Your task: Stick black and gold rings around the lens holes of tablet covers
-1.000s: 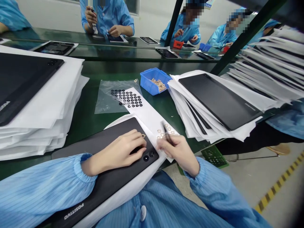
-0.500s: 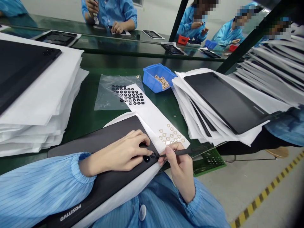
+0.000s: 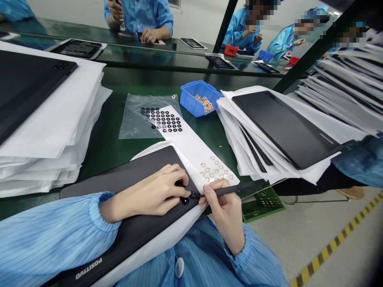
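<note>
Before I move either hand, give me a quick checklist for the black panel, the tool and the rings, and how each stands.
1. Panel steadied: ok. Your left hand rests on the black panel.
2. Tool gripped: ok. Your right hand holds the dark tool between thumb and fingers.
3. Tip firmly touching: cannot tell. It is at the round fitting nearest the panel's corner, but too small to judge contact.
4. Light rings close by: ok. They lie on the white strip near your right hand.
5. Bench free of stray bits: not ok. A small pale piece lies loose beside the strip.
</note>
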`<state>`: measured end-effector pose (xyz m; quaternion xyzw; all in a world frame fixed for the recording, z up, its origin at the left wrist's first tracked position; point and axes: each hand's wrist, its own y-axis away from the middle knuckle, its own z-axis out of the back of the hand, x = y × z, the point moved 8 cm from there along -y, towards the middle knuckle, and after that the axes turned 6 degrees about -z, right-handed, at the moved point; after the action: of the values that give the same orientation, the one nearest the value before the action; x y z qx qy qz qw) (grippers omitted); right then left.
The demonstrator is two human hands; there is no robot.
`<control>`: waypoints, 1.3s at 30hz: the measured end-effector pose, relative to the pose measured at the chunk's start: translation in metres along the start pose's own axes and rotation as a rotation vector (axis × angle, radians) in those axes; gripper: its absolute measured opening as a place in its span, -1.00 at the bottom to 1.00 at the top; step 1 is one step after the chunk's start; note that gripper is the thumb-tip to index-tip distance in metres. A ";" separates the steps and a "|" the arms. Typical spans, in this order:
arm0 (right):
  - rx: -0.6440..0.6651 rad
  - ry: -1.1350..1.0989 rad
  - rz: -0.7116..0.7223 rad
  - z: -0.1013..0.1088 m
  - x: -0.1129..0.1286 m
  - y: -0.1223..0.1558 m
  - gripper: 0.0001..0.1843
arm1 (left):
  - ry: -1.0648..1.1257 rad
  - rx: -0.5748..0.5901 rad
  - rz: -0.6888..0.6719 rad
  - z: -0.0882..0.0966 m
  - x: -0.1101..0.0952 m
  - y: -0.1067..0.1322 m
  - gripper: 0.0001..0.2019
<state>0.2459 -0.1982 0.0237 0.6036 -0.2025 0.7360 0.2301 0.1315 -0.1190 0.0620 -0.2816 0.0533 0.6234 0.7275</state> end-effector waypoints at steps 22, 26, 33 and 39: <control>0.241 0.053 0.209 -0.025 0.084 -0.076 -0.75 | 0.043 -0.016 0.022 -0.001 0.004 0.002 -0.75; 0.494 0.136 0.282 -0.111 0.103 -0.124 -0.76 | 0.013 -0.026 0.010 0.000 0.002 0.002 -0.78; 0.556 0.603 0.541 -0.213 0.094 -0.148 -0.85 | -0.046 -0.035 0.009 0.000 0.002 0.001 -0.85; 0.509 0.693 0.690 -0.203 0.117 -0.141 -0.83 | -0.138 -0.060 0.042 0.004 0.004 0.002 -0.86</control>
<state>0.1473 0.0444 0.1025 0.2611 -0.1165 0.9501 -0.1247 0.1290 -0.1138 0.0631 -0.2584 -0.0098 0.6576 0.7076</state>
